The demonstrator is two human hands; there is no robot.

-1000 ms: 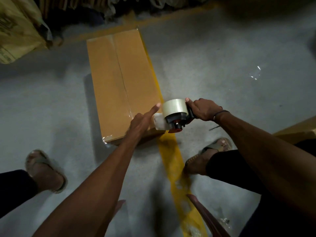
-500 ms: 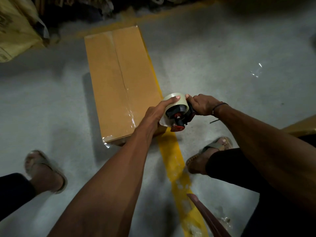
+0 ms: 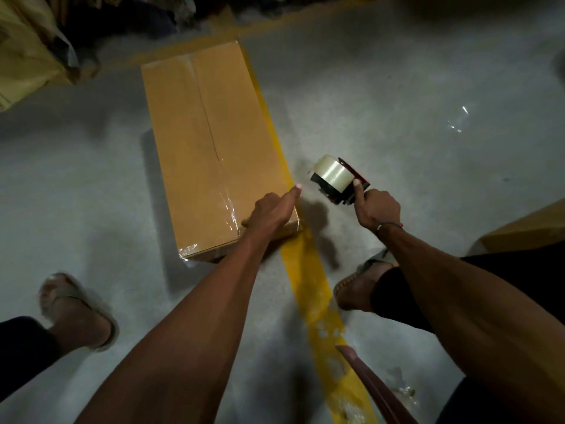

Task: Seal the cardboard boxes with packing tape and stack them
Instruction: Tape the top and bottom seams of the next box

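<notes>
Two hands are busy now, and I begin with their fingers. My right hand has its fingers curled round the handle of the red and black tape dispenser with a roll of clear packing tape, thumb up along the handle. It holds the dispenser in the air, over the grey concrete floor, just beside the box and not touching it. My left hand lies on the near right corner of the long brown cardboard box; the index finger is stretched along the right edge, while the other fingers look bent over the near end. I cannot tell if they really grip the edge or only press on it.

The box lies flat on the floor, its right side along a painted yellow floor line. Clear tape shines on the near end and near corners, and the middle seam runs the whole length of the top.

I judge the box to be stiff on the edges but softer in the middle of the flaps, so pressing there could dent it. Its weight I cannot know. It is long, so for stacking I would take it under both short ends, because the taped corners may be slippery.
</notes>
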